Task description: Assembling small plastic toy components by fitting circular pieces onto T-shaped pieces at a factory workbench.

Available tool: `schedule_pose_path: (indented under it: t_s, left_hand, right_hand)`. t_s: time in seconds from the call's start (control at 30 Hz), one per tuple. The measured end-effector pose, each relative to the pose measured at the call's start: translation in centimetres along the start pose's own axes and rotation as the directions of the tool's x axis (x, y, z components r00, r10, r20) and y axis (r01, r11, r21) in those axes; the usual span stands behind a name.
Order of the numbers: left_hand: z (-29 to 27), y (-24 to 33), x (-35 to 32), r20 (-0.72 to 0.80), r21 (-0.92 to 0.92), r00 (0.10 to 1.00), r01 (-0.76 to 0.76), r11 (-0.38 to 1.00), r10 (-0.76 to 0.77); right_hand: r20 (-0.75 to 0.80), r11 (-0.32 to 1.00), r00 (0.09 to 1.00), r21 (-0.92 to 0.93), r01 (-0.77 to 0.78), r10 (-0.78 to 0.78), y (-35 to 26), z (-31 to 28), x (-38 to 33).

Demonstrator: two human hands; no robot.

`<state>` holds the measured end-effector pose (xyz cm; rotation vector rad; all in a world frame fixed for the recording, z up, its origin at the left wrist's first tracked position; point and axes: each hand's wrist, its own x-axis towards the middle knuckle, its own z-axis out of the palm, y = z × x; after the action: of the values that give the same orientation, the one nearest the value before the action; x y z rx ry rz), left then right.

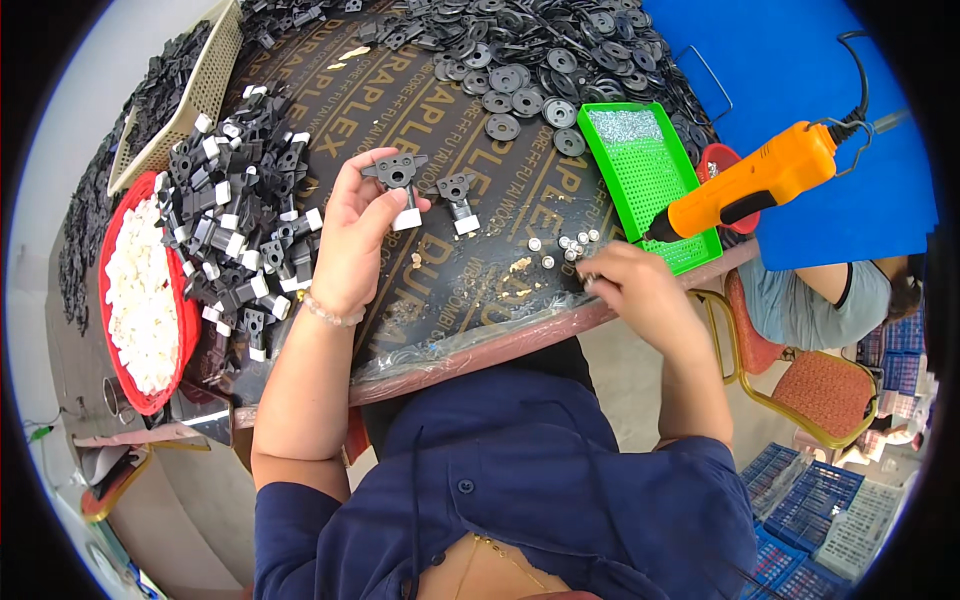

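Note:
My left hand [362, 225] grips a black plastic part [398, 172] with a white block at its lower end, thumb across its front. A similar black part with a white tip [457, 203] lies on the table just right of it. Near the table's front edge, my right hand [640, 290] has its fingers pinched together. Something small and silvery shows at its fingertips, partly hidden by them. Several small silver cylinders [575, 246] lie on the table just beyond that hand.
At left are a pile of black parts with white ends [245, 200], a red basket of white pieces [190, 340] and a beige basket [222, 60]. Black discs [527, 100] heap at the back. An orange electric screwdriver [765, 175] overhangs a green tray [632, 185]. Another person [815, 300] sits right.

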<state>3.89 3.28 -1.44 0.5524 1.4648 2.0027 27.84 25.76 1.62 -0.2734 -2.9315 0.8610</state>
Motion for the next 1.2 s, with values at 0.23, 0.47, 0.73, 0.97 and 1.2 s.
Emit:
schedule_pose_path:
  t_s: [0.23, 0.47, 0.73, 0.97, 1.2]
  left_hand:
    - [-0.2, 0.5, 0.1, -0.033, -0.002, 0.999, -0.006, 1.000, 0.006]
    - [-0.2, 0.6, 0.0, -0.027, -0.032, 1.000, -0.013, 0.999, 0.012]
    - [-0.5, 0.7, -0.1, -0.009, -0.100, 1.000, -0.009, 0.995, 0.008]
    - [-0.2, 0.9, -0.2, -0.012, -0.100, 1.000, -0.002, 0.995, 0.000]
    - [-0.4, 0.8, -0.2, 0.014, -0.161, 1.000, -0.004, 0.987, 0.006]
  right_hand:
    - [-0.124, 0.998, 0.991, -0.050, 0.036, -0.042, 0.2, 1.3, 1.9]
    - [-0.168, 0.998, 0.984, -0.025, 0.057, -0.060, 1.3, 1.6, 3.4]
    - [-0.079, 0.983, 0.994, -0.172, 0.062, -0.077, 1.3, 2.6, 5.1]
    - [-0.094, 0.986, 0.996, -0.167, -0.006, -0.010, 1.4, 2.5, 6.3]
    - [-0.044, 0.968, 0.989, -0.211, 0.132, -0.144, 1.6, 2.5, 6.6]
